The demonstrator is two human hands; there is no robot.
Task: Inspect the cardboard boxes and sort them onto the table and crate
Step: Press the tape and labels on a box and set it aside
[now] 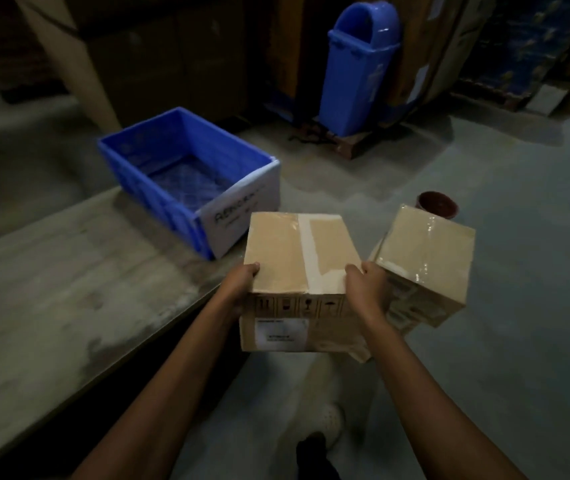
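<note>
My forearms, cut off below, meet a taped cardboard box [297, 251] held just beside the table [68, 271] edge, label print unreadable. Grip: left hand [242, 278] and right hand [366, 282] clamp its sides, thumbs on top, fingers hidden.

Single head-worn wide-angle view, forward and down, close above the left hand [242, 282], right hand [366, 287] and cardboard box [297, 251].
</note>
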